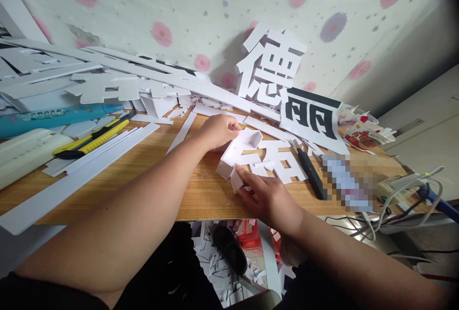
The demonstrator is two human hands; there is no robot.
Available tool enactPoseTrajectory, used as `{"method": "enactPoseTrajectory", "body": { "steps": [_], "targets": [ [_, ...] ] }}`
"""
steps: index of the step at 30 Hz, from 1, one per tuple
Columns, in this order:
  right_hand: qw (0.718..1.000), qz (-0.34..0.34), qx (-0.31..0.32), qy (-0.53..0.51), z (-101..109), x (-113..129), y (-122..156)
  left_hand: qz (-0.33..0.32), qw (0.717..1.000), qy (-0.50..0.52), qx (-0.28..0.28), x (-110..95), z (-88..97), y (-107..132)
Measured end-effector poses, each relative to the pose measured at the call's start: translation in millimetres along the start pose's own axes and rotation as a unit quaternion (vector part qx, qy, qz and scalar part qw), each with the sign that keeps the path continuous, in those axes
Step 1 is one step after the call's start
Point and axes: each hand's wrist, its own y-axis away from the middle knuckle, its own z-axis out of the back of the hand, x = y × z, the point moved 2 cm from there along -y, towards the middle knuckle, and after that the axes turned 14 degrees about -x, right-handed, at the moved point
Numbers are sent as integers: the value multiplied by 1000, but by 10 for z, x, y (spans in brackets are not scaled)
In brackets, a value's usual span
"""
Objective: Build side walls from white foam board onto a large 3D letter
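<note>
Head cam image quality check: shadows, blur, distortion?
Head view: soft shadow on the patterned wall covering left of the standing white character; dark upper-right corner; wide-angle stretch towards the edges, plain on the forearms; pixelated patch on the table's right side hides detail; left hand and right hand show no obvious motion blur.

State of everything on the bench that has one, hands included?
Left hand: closed on the far end of the walled white piece
Right hand: closed on its near end
Walled white piece: held, open side up
Flat cut-out: lying flat
Standing character: upright, tilted
Printed sheet: partly covered
Black-handled tool: lying down
Yellow knife: lying down, blade unclear
Printed tub: open, filled
Pixelated object: lying, details hidden
</note>
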Motion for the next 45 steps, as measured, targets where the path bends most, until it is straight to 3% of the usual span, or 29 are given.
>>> {"method": "enactPoseTrajectory", "body": {
  "steps": [7, 14, 18, 23, 26, 31, 33, 36, 39, 42, 45],
  "targets": [
    [1000, 2, -5, 5, 2, 27, -10, 0, 1000, 13, 2, 28, -5, -16],
    [996, -61, 10, -59, 18, -13, 17, 5, 1000, 24, 13, 48, -1, -12],
    [979, -118, -2, -166, 109, -55, 5, 9, 999, 33, 19, 92, -23, -25],
    [984, -102, -37, -139, 279, -151, -44, 13, 999, 36, 17, 84, -5, -29],
    [994, -70, -10, -82, 446, -376, -77, 19, 999, 33, 17, 74, 14, -24],
    [988, -157, -8, 2, 771, -840, -101, 26, 999, 29, 13, 70, 16, -17],
    [990, -139, 24, -17, 788, -831, -101, 18, 1000, 24, 7, 41, 32, -12],
    [992, -63, 90, -65, 712, -630, -113, -11, 1000, 9, 1, -41, 94, 3],
    [990, -23, 120, -69, 658, -491, -150, -63, 997, -12, 32, -127, 156, 18],
    [990, -36, 131, -40, 688, -598, -175, -70, 997, 2, 45, -147, 186, 14],
    [986, -86, 142, 15, 760, -883, -175, 11, 998, 70, 2, -99, 181, -15]
  ]
}}
